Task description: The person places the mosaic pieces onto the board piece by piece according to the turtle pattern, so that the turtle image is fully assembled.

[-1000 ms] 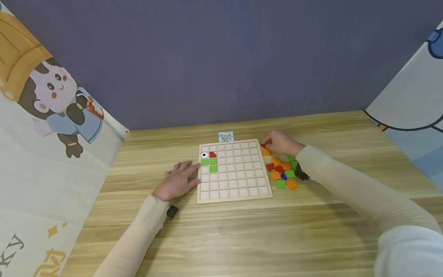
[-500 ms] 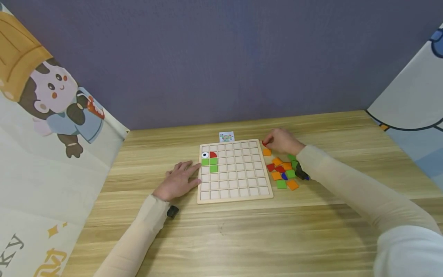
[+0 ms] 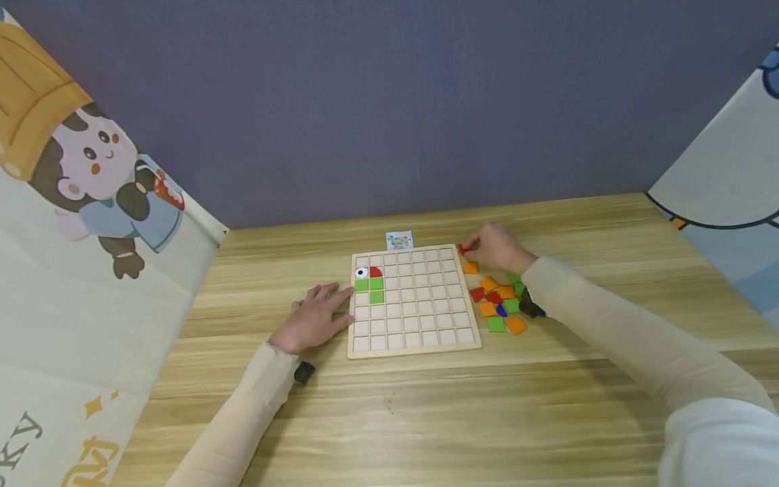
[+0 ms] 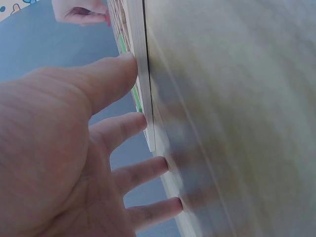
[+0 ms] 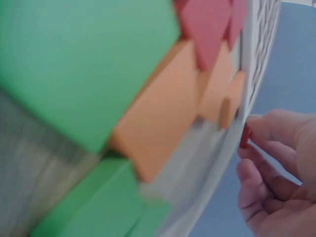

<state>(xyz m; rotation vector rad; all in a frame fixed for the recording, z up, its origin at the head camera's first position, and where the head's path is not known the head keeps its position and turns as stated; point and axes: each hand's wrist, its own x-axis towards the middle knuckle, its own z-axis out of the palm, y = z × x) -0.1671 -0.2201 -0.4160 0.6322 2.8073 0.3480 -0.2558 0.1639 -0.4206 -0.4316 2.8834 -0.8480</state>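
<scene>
My left hand [image 3: 316,316] lies with spread fingers at the left edge of the wooden grid board [image 3: 420,350]; in the left wrist view the thumb and index fingertip [image 4: 140,121] touch the board's side. On the board sit a round eye tile [image 3: 362,272], a red quarter-round tile [image 3: 375,272] and several green square tiles [image 3: 376,296]. Past the board's far right corner, my right hand [image 3: 496,247] pinches a small red tile [image 5: 245,136] between thumb and fingers. An orange tile [image 3: 470,268] lies just below that hand.
Right of the board, loose tiles lie in a pile: orange [image 3: 516,325], green [image 3: 496,325], red [image 3: 477,294] and a blue one [image 3: 502,310]. A small picture card [image 3: 399,240] lies at the board's far edge. A dark wall panel [image 3: 389,115] stands behind the table.
My right hand, with the red tile pinched, has shifted very slightly, and more of the tile shows at the fingertips. The left hand and the tiles on the board stay as they were.
</scene>
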